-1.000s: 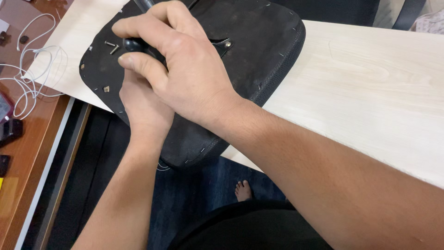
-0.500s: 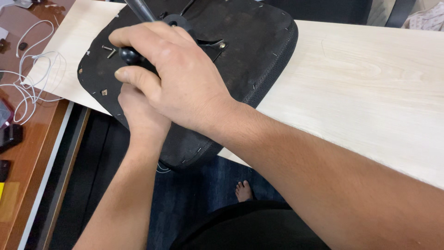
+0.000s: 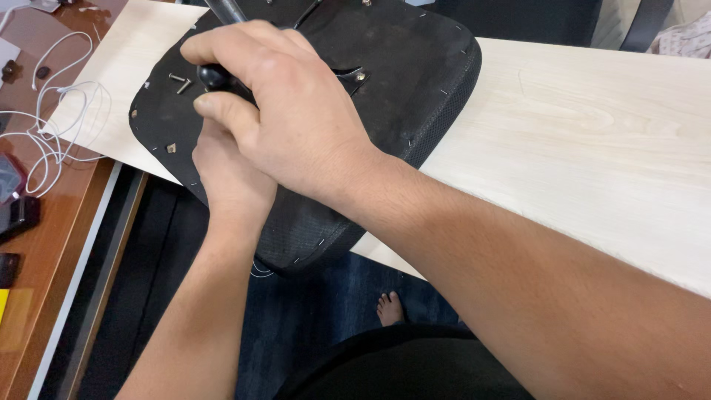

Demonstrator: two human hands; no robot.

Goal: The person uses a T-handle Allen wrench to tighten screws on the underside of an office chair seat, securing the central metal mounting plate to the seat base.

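Pale wooden board (image 3: 592, 148) spans a brown desk, with a black chair seat (image 3: 415, 81) lying upside down across it. Right hand (image 3: 289, 126) curls clenched around a black tool handle (image 3: 215, 74) over the seat. Left hand (image 3: 229, 178) sits beneath it, fingers hidden, grip unclear. Loose screws (image 3: 178, 80) lie just beside them.

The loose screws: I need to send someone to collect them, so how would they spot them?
Find the pale wooden board, then the black seat pad lying upside down on its left end. The loose screws lie near the pad's upper left edge, just left of the right hand: short, metallic, larger than the tiny staples around the rim.
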